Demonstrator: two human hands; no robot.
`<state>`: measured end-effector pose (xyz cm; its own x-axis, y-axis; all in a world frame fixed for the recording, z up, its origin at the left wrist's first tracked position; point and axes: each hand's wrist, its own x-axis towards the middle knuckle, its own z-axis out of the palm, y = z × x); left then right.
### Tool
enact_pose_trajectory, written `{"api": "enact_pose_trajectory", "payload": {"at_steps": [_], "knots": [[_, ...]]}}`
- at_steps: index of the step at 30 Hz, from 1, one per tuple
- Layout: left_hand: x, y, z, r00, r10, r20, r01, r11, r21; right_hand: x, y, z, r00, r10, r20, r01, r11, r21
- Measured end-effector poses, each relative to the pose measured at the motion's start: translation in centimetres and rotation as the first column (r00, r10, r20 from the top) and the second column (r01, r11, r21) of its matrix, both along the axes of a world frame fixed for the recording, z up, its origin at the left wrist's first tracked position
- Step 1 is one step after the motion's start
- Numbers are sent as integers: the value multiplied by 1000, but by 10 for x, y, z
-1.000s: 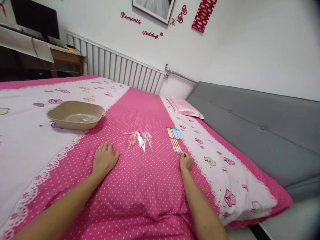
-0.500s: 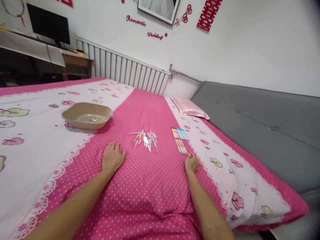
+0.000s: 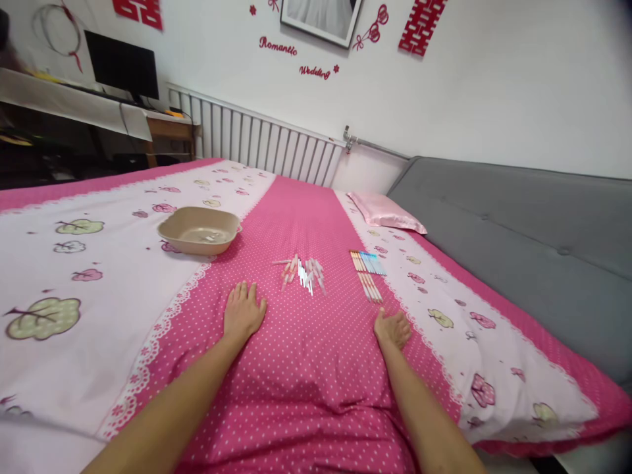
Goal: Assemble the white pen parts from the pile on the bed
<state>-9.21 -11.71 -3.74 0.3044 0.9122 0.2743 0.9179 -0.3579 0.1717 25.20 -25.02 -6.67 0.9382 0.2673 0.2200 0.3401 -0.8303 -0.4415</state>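
Note:
My left hand point(image 3: 243, 308) lies flat on the pink dotted bedspread point(image 3: 301, 362), fingers stretched out and nothing in it. To its right is a loose pile of slim pens point(image 3: 309, 273), pink, orange and white, some crossing each other. My right hand point(image 3: 393, 328) rests on the bedspread with its fingers apart, holding nothing. Just beyond its thumb lies a tidy row of orange-and-white pens point(image 3: 369, 288). Above that row, a second row of orange and blue pens point(image 3: 368, 262) lies side by side. The pens' finer details are too small to make out.
A beige plastic basin point(image 3: 200, 247) with a few small pale pieces inside stands left of the pile. A pink pillow point(image 3: 385, 212) lies near the grey headboard point(image 3: 498, 230). At the far side are a white radiator point(image 3: 261, 135) and a desk with a monitor point(image 3: 122, 66).
My right hand has gone from curled to open, apart from the pens. The view has turned slightly left; pens and basin appear unmoved on the bed. My left hand stays flat.

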Motion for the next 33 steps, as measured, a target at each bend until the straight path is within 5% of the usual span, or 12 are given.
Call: {"api": "enact_pose_trajectory", "payload": {"at_steps": [19, 33], "knots": [[-33, -46, 5, 996, -66, -62, 63, 996, -58, -38, -50, 4, 998, 29, 48, -19, 979, -201], [-44, -58, 6, 995, -73, -66, 70, 996, -46, -41, -51, 3, 989, 56, 134, -20, 967, -256]]}}
